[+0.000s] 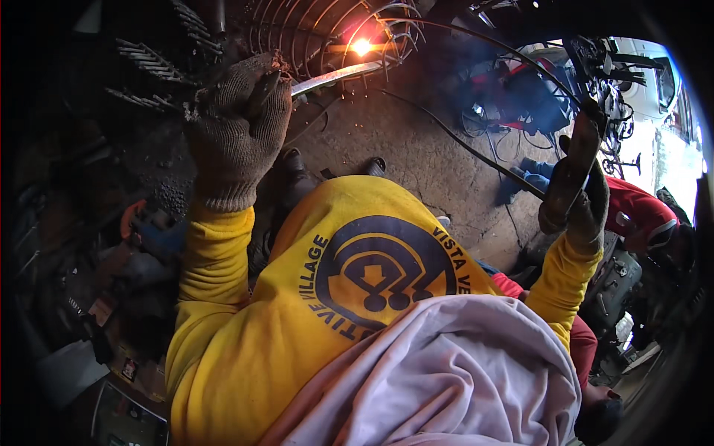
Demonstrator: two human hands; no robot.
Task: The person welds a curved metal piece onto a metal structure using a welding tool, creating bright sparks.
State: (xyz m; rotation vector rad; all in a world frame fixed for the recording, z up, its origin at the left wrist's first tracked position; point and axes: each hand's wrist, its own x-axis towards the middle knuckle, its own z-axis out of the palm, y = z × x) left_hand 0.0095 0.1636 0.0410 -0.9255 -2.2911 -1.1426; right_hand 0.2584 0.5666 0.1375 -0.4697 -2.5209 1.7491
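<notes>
My left hand (242, 126), in a brown-grey knitted glove, is closed around the near end of a pale metal strip (338, 76). The strip runs right to a cage of curved metal rods (297, 30). A bright orange glow (362, 47) with small sparks burns at the cage's right part. On the right, my gloved right hand (587, 197) is wrapped round a dark tool that looks like a welding electrode holder (573, 160). A long thin dark rod (483, 37) arcs from its top toward the cage. A dark cable (461, 137) meets the tool lower down.
Ridged metal bars (152, 63) stick out beside my left hand. Someone in red (628, 212) is close by on the right. Tangled cables and red equipment (513, 93) lie behind bluish smoke. Concrete floor (461, 204) stretches below the cage, and clutter (126, 260) fills the left side.
</notes>
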